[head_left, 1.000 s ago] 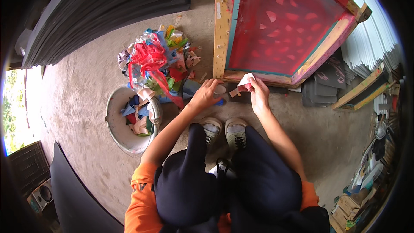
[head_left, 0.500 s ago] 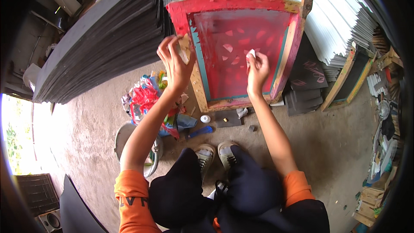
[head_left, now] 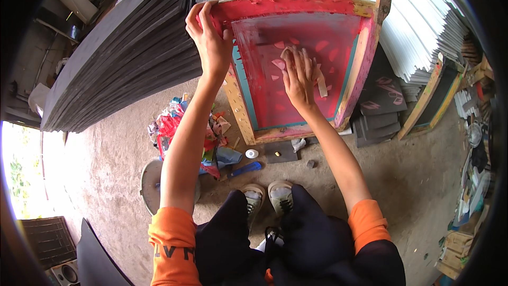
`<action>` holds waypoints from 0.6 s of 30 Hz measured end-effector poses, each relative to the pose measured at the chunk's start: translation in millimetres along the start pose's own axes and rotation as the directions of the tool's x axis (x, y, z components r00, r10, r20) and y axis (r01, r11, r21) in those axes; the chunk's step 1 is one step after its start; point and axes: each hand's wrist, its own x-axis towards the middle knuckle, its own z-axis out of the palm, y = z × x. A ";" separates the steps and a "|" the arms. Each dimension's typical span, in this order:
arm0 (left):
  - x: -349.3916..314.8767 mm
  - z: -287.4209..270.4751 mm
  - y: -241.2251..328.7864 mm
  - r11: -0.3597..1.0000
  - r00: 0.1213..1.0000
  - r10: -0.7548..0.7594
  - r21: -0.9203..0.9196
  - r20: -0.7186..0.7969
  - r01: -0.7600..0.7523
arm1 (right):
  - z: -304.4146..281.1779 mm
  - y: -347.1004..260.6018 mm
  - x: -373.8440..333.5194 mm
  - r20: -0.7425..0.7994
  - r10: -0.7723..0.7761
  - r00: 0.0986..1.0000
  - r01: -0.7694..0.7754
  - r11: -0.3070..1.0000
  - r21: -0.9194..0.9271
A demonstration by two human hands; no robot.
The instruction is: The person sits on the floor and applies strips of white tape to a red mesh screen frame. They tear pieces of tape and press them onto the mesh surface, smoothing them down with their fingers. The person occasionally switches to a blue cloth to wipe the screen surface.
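A screen printing frame (head_left: 362, 69) of paint-stained wood stands tilted in front of me, its red-tinted mesh (head_left: 264, 95) marked with several pale and pink petal-like shapes. My left hand (head_left: 213, 47) is closed round the upper left corner of the frame, fingers hooked over the edge. Against the mesh lies my right hand (head_left: 300, 77), its fingers stretched out and flat. A beige strip (head_left: 322, 86), which looks like tape, shows beside this hand, and pale material also peeks out by its fingertips. What lies under the palm is hidden.
Stacks of black sheets (head_left: 121, 53) and white sheets (head_left: 402, 21) flank the frame. A heap of colourful scraps (head_left: 177, 127), a bucket (head_left: 152, 185), a blue-handled tool (head_left: 246, 169) and a small white round item (head_left: 252, 153) are on the concrete floor. Another frame (head_left: 423, 100) leans at right.
My left hand has let go of a tan piece and moved up to grip the frame's corner. My right hand has gone from pinching a white bit to lying flat on the mesh.
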 end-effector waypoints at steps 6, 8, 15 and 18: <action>-1.7 -3.2 3.9 0.998 1.000 0.013 -0.060 -0.020 -0.015 | 19.5 7.8 -21.2 0.243 -0.279 0.929 0.241 0.955 0.174; -4.4 -7.4 6.7 0.999 0.999 0.023 -0.039 -0.021 -0.024 | 11.3 17.3 -24.6 0.295 -0.483 0.824 0.422 0.872 0.246; -8.0 -17.6 15.0 0.995 0.995 0.058 -0.070 -0.075 -0.064 | -16.6 17.2 -3.5 0.274 -0.411 0.869 0.377 0.910 0.170; -8.5 -19.8 16.9 0.995 0.993 0.069 -0.069 -0.096 -0.075 | -23.8 36.7 13.9 0.356 -0.448 0.820 0.380 0.891 0.246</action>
